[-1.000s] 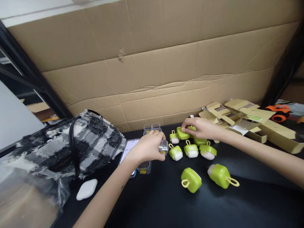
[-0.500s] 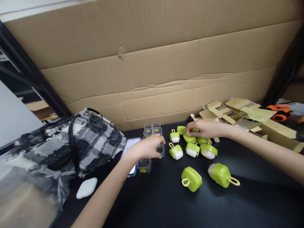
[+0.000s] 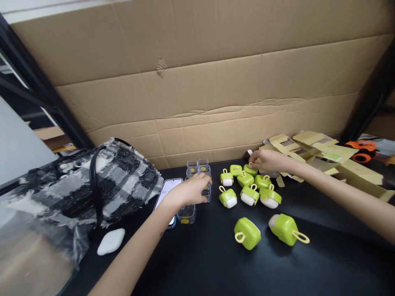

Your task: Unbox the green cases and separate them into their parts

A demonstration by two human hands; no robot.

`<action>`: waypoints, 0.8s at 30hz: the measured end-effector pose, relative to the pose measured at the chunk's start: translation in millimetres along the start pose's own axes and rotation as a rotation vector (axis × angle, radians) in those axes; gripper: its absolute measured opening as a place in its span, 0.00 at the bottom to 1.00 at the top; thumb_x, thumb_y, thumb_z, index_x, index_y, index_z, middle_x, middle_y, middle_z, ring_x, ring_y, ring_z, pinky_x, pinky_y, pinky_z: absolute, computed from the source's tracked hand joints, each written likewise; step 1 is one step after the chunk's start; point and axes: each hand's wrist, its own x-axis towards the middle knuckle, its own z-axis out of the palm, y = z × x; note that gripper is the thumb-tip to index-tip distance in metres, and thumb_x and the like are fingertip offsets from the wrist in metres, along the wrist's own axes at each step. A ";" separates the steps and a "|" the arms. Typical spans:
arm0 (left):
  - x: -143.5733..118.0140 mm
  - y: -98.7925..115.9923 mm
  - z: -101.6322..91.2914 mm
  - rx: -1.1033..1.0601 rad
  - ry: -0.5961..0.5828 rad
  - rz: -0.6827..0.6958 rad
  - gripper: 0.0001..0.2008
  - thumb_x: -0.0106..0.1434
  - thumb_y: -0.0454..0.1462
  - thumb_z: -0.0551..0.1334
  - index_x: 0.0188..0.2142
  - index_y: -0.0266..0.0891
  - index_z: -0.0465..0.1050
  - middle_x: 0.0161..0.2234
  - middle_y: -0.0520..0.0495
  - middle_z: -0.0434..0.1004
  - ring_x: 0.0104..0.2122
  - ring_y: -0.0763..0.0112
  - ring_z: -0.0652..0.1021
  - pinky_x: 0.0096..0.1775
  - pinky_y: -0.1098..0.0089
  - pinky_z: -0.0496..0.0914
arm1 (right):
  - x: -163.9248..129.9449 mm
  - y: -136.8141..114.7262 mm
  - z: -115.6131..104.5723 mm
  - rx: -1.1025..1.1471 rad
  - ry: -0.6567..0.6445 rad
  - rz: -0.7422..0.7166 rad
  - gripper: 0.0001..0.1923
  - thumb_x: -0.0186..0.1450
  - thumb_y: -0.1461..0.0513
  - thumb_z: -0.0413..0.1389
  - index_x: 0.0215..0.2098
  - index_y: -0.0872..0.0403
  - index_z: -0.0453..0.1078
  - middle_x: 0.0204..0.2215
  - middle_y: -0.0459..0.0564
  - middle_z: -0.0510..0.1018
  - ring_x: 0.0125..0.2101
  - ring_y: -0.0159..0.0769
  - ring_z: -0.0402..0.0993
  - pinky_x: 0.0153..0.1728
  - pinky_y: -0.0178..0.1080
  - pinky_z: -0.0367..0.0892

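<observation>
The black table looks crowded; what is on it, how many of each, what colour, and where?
green cases: about nine, green and white, centre cluster; two larger ones nearer the camera
clear cups: about five, transparent, left of the cases
phone: one, screen lit, beside the cups
white pouch: one, near left
plaid bag: one, black and white, left
flat cartons: several, tan, far right
cardboard sheet: one, brown, standing behind
black table: one
left hand: on a clear cup
right hand: touching the farthest green case
</observation>
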 end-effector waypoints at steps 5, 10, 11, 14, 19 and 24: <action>-1.0 0.2 -3.8 -0.066 0.122 0.052 0.36 0.48 0.42 0.69 0.55 0.38 0.59 0.54 0.38 0.63 0.56 0.50 0.64 0.54 0.54 0.61 | -3.0 -12.3 -7.8 0.027 0.176 0.049 0.11 0.62 0.56 0.51 0.31 0.53 0.72 0.30 0.52 0.80 0.30 0.42 0.76 0.30 0.40 0.66; -0.9 15.7 -9.1 -0.268 0.334 0.114 0.27 0.61 0.48 0.58 0.56 0.39 0.57 0.56 0.40 0.62 0.57 0.61 0.63 0.57 0.60 0.59 | -13.3 -52.1 -21.2 0.212 0.292 -0.024 0.13 0.65 0.53 0.49 0.36 0.52 0.69 0.36 0.52 0.79 0.36 0.40 0.76 0.36 0.41 0.68; -0.7 19.9 -9.5 -0.362 0.353 0.130 0.27 0.61 0.47 0.60 0.56 0.40 0.58 0.56 0.40 0.63 0.56 0.61 0.65 0.56 0.60 0.60 | -16.4 -62.4 -21.4 0.298 0.275 -0.050 0.13 0.65 0.53 0.50 0.35 0.52 0.70 0.34 0.50 0.80 0.34 0.40 0.76 0.36 0.40 0.69; -0.9 30.7 -10.1 -0.633 0.248 0.176 0.27 0.57 0.43 0.65 0.54 0.42 0.60 0.52 0.42 0.68 0.51 0.61 0.71 0.51 0.61 0.66 | -26.2 -91.0 -16.3 0.545 0.182 -0.099 0.10 0.63 0.54 0.53 0.32 0.52 0.70 0.29 0.48 0.79 0.31 0.38 0.75 0.34 0.40 0.69; -16.2 33.0 -10.1 -0.641 0.173 0.158 0.27 0.54 0.38 0.67 0.52 0.42 0.62 0.48 0.45 0.72 0.47 0.62 0.74 0.49 0.63 0.67 | -36.0 -113.8 -7.7 0.714 0.186 -0.092 0.09 0.63 0.55 0.54 0.31 0.52 0.70 0.30 0.48 0.79 0.33 0.37 0.74 0.37 0.40 0.69; -53.9 23.9 2.7 -0.435 0.287 0.047 0.21 0.53 0.33 0.65 0.47 0.41 0.66 0.45 0.46 0.70 0.46 0.63 0.73 0.49 0.63 0.67 | -37.0 -106.1 -24.8 0.785 0.319 -0.061 0.12 0.63 0.52 0.55 0.33 0.52 0.69 0.33 0.50 0.79 0.34 0.39 0.75 0.35 0.40 0.70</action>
